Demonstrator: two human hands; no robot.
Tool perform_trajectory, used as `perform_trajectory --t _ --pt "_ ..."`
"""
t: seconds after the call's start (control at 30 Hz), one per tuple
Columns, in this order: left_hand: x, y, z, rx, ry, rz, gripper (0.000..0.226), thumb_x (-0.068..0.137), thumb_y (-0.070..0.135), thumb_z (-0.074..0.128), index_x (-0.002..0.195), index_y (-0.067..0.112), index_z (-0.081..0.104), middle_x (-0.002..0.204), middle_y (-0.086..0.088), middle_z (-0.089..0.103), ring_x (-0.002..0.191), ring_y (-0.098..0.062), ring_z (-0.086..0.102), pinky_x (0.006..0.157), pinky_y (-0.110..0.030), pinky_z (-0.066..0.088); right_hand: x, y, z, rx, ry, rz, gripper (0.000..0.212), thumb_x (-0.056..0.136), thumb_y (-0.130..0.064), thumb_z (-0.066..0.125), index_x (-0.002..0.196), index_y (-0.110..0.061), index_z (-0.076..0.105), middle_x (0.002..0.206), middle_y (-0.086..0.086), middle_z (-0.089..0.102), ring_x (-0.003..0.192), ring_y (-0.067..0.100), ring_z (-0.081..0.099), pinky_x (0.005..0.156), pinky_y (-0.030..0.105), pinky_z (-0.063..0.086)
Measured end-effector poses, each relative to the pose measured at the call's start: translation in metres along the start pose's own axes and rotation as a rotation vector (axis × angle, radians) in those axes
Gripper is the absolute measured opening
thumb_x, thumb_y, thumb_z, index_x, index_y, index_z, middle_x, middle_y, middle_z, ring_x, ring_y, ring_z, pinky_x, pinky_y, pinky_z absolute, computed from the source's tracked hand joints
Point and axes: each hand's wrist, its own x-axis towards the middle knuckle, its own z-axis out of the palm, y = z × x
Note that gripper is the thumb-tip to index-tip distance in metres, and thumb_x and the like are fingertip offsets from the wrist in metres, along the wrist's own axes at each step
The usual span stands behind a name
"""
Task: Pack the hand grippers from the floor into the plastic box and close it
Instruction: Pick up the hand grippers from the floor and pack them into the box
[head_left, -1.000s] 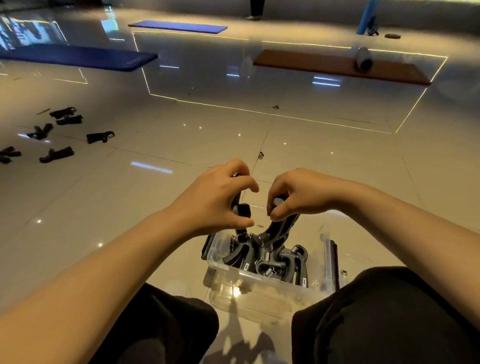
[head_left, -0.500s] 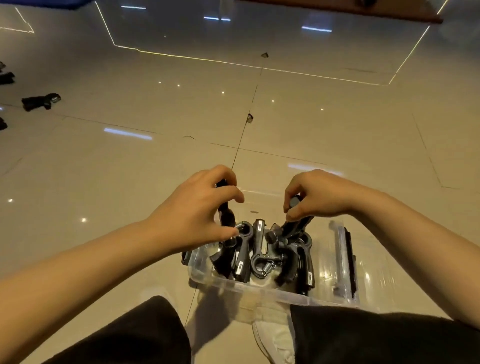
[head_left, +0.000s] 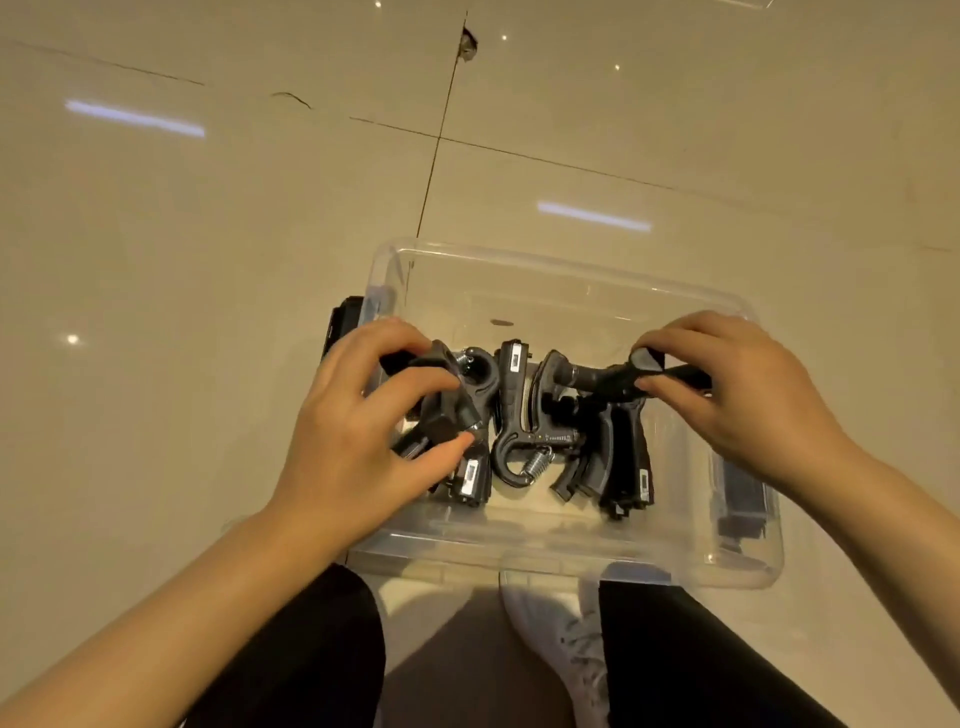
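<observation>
A clear plastic box (head_left: 545, 265) stands open on the tiled floor in front of my knees. Several black hand grippers (head_left: 524, 415) with steel springs lie piled in its near half. My left hand (head_left: 358, 431) grips one black hand gripper (head_left: 447, 395) at the box's left side, fingers and thumb curled round its handles. My right hand (head_left: 748, 400) pinches the handle of another hand gripper (head_left: 613, 376) at the right side, low over the pile. The far half of the box holds nothing.
Black latches sit on the box's left end (head_left: 343, 322) and right end (head_left: 737, 499). My black-trousered legs and a white shoe (head_left: 566, 639) are just below the box. Glossy beige tile surrounds it, with a chipped joint (head_left: 470, 44) farther ahead.
My view has tilted down onto the box. Both hands have lowered with their hand grippers from above the rim down into the box, onto the pile.
</observation>
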Motion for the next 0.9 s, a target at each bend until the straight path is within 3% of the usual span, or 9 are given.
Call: perform_trajectory --t 0.27,0.43,0.57,0.63,0.8,0.9 --pt "-0.014 -0.009 0.003 0.066 0.036 0.007 0.034 0.073 0.037 0.068 0.093 0.009 0.069 0.114 -0.009 0.05 0.12 -0.029 0.046 0.102 -0.041 0.039 -0.027 0.004 0.01 -0.06 0.228 0.031 0.026 0.081 -0.021 0.07 0.107 -0.016 0.068 0.1 0.006 0.064 0.09 0.031 0.054 0.063 0.034 0.044" --pt "-0.019 -0.008 0.003 0.112 0.022 0.024 0.035 0.073 0.037 0.068 0.093 0.009 0.069 0.114 -0.011 0.05 0.117 -0.029 0.046 0.099 -0.037 0.039 -0.035 0.004 0.015 -0.078 0.265 -0.054 0.026 0.08 -0.017 0.072 0.106 -0.013 0.068 0.099 0.008 0.064 0.09 0.033 0.055 0.061 0.033 0.044" --pt "-0.02 -0.009 0.003 0.133 0.02 0.033 0.036 0.073 0.039 0.068 0.094 0.009 0.068 0.115 -0.008 0.047 0.118 -0.029 0.045 0.099 -0.037 0.039 -0.041 0.004 0.016 -0.23 0.333 -0.13 0.023 0.078 -0.014 0.073 0.101 -0.009 0.07 0.094 0.01 0.067 0.081 0.035 0.057 0.056 0.03 0.04" --pt "-0.019 -0.009 0.004 0.139 0.018 0.032 0.037 0.074 0.04 0.068 0.094 0.008 0.068 0.115 -0.009 0.047 0.119 -0.03 0.045 0.099 -0.037 0.039 -0.037 0.005 0.021 -0.339 0.298 -0.182 0.02 0.076 -0.012 0.074 0.095 -0.009 0.069 0.091 0.01 0.067 0.076 0.034 0.057 0.051 0.03 0.041" --pt "-0.018 -0.009 0.005 0.149 0.012 0.032 0.038 0.074 0.04 0.067 0.094 0.008 0.068 0.116 -0.008 0.046 0.12 -0.03 0.045 0.101 -0.038 0.039 -0.035 0.007 0.05 -0.426 0.001 -0.363 0.026 0.07 -0.015 0.076 0.09 -0.011 0.062 0.089 0.01 0.061 0.077 0.028 0.056 0.037 0.026 0.035" --pt "-0.019 -0.01 0.005 0.149 0.007 0.025 0.037 0.074 0.041 0.067 0.094 0.009 0.068 0.116 -0.009 0.046 0.121 -0.03 0.044 0.101 -0.038 0.038 -0.037 0.005 0.06 -0.422 -0.093 -0.402 0.035 0.062 -0.017 0.08 0.092 -0.014 0.062 0.085 0.009 0.06 0.072 0.027 0.055 0.04 0.026 0.03"
